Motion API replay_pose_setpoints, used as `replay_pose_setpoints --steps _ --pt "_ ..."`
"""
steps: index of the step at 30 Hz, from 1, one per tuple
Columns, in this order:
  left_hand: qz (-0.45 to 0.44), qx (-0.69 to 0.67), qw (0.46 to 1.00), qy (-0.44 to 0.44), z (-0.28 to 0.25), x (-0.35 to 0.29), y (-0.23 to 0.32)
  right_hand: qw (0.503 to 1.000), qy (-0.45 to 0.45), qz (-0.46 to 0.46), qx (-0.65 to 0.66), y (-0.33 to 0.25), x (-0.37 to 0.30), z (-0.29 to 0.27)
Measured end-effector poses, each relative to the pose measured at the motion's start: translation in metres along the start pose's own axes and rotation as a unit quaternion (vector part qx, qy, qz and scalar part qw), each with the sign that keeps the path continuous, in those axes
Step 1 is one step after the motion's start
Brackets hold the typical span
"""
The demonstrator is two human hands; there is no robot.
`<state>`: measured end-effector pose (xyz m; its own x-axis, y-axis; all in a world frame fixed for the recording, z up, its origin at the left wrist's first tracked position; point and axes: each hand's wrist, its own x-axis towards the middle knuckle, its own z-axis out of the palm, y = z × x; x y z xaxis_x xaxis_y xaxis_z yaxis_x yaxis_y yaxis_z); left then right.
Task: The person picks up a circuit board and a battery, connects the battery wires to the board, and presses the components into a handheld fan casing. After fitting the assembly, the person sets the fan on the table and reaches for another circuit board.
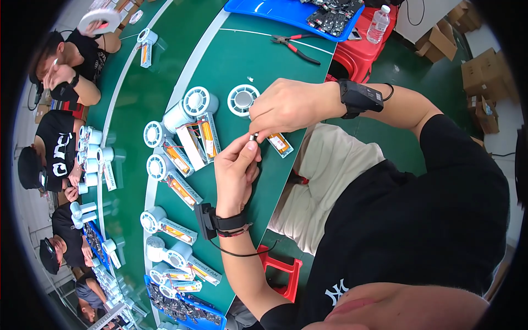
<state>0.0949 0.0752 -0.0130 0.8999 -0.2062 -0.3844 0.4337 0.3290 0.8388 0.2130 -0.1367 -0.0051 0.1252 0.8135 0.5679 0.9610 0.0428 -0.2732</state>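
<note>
Above the green table, my left hand [237,168] is closed in a pinch on a small black-and-silver part [253,137]. Its exact kind is too small to make out. My right hand [283,107] comes in from the other side, fingers closed at the same part. Under my right hand lies a pale blue handheld fan; its round head [242,100] shows to the left. An opened handle with an orange battery [280,144] sticks out below that hand. Close to the left hand are several more fans [209,137] with open handles, batteries and red wires.
Pliers with red handles [297,50] lie at the far side. A blue tray [264,7] of dark boards sits beyond, beside a bottle [378,25] on a red stool [357,58]. Another blue tray [212,319] stands near lower left. Co-workers [55,143] sit across the table.
</note>
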Motion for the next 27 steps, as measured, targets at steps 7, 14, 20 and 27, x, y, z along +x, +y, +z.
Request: replay_pose_setpoints --steps 7,14,20,27 --pt "0.022 0.045 0.999 0.009 0.005 0.000 -0.003 0.997 0.003 0.043 0.070 -0.004 -0.002 -0.004" --pt "0.191 0.146 0.968 0.070 0.013 0.005 -0.016 0.940 0.121 0.187 0.258 -0.016 -0.015 -0.009" --pt "0.215 0.152 0.961 0.083 0.016 0.004 -0.022 0.937 0.090 0.210 0.263 -0.018 -0.014 -0.004" --pt "0.210 0.168 0.958 0.105 0.023 0.002 -0.023 0.947 0.077 0.207 0.232 -0.021 -0.013 -0.001"
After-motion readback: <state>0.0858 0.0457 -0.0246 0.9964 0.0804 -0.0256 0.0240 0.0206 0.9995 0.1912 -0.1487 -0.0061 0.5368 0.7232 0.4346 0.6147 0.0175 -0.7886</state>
